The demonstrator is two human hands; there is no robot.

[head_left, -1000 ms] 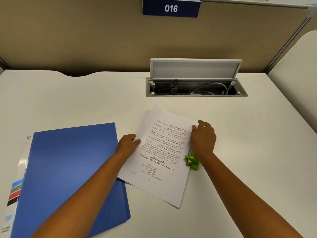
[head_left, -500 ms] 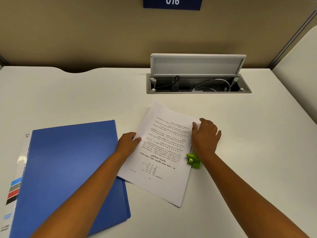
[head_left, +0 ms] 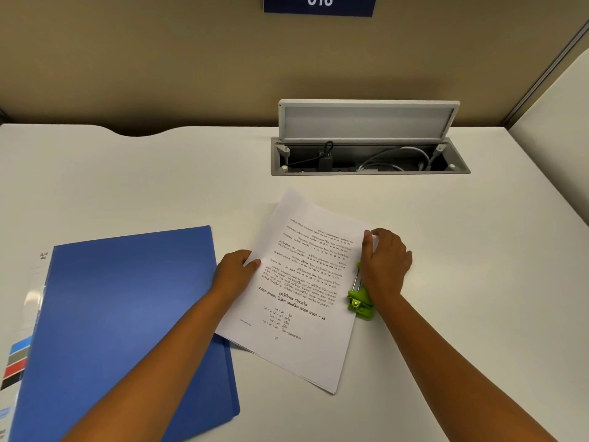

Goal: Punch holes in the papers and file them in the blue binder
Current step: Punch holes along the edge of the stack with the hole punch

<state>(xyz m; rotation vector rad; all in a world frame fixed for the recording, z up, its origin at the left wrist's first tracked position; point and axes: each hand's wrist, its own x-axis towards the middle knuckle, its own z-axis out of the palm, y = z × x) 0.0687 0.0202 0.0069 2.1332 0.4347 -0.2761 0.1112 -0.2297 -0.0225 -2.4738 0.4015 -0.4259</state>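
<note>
A thin stack of printed papers (head_left: pixel 296 291) lies tilted on the white desk, its text upside down to me. The green hole punch (head_left: pixel 360 301) sits on the stack's right edge, mostly under my right hand (head_left: pixel 385 266), which presses down on it. My left hand (head_left: pixel 236 272) rests on the stack's left edge, fingers curled on the sheet. The blue binder (head_left: pixel 127 330) lies closed to the left, its right edge under the papers' lower corner.
An open cable box (head_left: pixel 369 157) with a raised grey lid is set into the desk (head_left: pixel 478 282) behind the papers. A beige partition with a blue "016" sign (head_left: pixel 318 3) stands at the back. Another white surface (head_left: pixel 557 122) adjoins on the right.
My right hand has shifted slightly over the punch, its fingers drawn closer together at the papers' edge. My left hand and the papers stay put. The view has tilted down a little.
</note>
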